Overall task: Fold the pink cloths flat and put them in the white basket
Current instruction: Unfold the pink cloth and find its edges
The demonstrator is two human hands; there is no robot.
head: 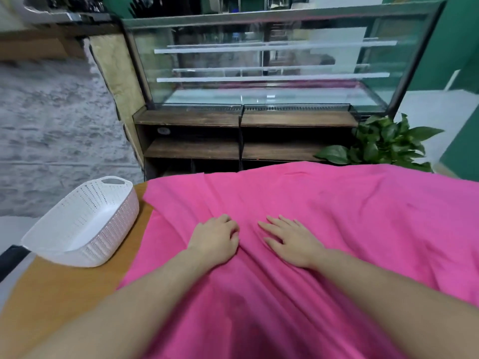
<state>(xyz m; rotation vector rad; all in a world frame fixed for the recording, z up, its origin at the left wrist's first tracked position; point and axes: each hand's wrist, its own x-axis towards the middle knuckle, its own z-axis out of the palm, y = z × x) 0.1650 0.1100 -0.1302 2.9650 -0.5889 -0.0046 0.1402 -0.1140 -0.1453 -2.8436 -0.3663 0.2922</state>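
At the far left a grey mottled floor (51,120) runs back toward a wall, and the near left corner shows the bare orange-brown top of the bench (64,288). On that bare strip sits the white basket (80,226), perforated, with a handle slot at its far end and nothing visible inside; its near end reaches the bench's left edge. Just to its right begins the pink cloth (337,229), spread wide over the rest of the bench, hanging past the far edge and running out of view to the right and toward the person. It is bright pink, unfolded, with soft creases fanning from the middle. The left hand (215,239) rests on the cloth with fingers curled, bunching a ridge of fabric. Close beside it the right hand (290,242) lies flat, fingers straight and spread, pressing the cloth and gripping nothing. Behind the bench stands a glass display case (259,63) over dark wooden shelves (197,149), and at the right a leafy green plant (383,143) against a green wall (461,73).
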